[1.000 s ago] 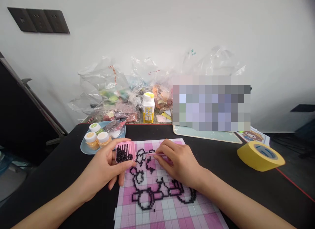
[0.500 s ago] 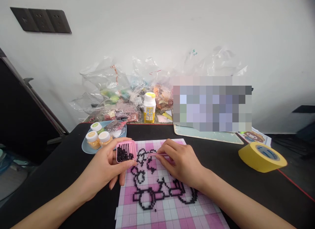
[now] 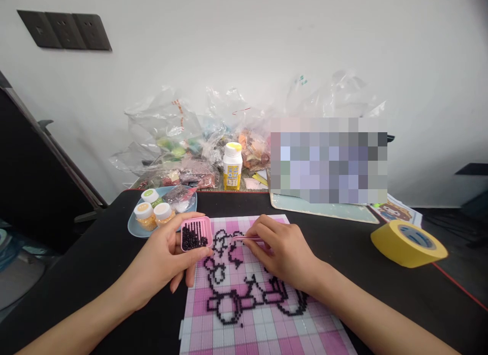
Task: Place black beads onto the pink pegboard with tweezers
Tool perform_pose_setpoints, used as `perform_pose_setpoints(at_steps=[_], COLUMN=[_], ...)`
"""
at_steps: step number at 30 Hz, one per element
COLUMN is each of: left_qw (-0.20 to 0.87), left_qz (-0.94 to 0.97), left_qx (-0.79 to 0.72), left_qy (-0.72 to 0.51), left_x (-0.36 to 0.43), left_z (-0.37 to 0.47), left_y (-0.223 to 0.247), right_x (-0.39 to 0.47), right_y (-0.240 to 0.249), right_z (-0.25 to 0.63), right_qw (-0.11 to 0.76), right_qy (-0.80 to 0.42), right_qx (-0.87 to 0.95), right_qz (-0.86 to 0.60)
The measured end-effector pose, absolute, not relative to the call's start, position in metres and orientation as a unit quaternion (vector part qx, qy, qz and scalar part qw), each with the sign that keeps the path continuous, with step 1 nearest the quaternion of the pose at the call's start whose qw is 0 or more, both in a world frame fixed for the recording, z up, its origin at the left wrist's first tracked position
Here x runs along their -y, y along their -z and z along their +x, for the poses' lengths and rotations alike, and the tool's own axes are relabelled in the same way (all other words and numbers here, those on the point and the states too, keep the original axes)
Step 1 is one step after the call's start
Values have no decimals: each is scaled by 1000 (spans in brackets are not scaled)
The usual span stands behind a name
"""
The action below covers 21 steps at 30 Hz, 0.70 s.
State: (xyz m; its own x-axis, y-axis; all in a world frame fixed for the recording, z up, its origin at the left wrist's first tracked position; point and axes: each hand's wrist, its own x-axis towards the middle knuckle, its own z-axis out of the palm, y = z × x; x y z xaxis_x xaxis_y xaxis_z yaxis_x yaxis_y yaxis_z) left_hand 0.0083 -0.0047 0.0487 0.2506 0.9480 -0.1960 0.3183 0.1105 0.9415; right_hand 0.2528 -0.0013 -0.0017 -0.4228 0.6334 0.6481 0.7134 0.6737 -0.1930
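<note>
A small pink tray with black beads lies in the grip of my left hand, above the left edge of the board. My right hand pinches pink tweezers, whose tips point left at the upper part of the board. Under both hands lies a pink and white checked pegboard, with outlines made of black beads on it. My right hand and wrist hide part of the board's right side. Whether the tips hold a bead is too small to tell.
A blue plate with several jars stands at the left. Behind the board are a yellow and white bottle and plastic bags. Yellow tape and a printed picture lie at the right.
The tweezer tips have shifted very slightly to the right over the board. Both hands keep their grips, and the tray stays almost where it was.
</note>
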Motion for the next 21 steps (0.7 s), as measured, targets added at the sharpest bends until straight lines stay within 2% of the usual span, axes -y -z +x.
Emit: perform_pose_setpoints(at_steps=[21], left_qw=[513], left_qz=[606], left_qx=[-535], left_qy=[-290], left_x=[5], left_z=[7], left_y=[-48], right_x=[3], right_y=[3], right_z=[251], right_qw=[361], right_qy=[50], right_qx=[851], right_qz=[-377])
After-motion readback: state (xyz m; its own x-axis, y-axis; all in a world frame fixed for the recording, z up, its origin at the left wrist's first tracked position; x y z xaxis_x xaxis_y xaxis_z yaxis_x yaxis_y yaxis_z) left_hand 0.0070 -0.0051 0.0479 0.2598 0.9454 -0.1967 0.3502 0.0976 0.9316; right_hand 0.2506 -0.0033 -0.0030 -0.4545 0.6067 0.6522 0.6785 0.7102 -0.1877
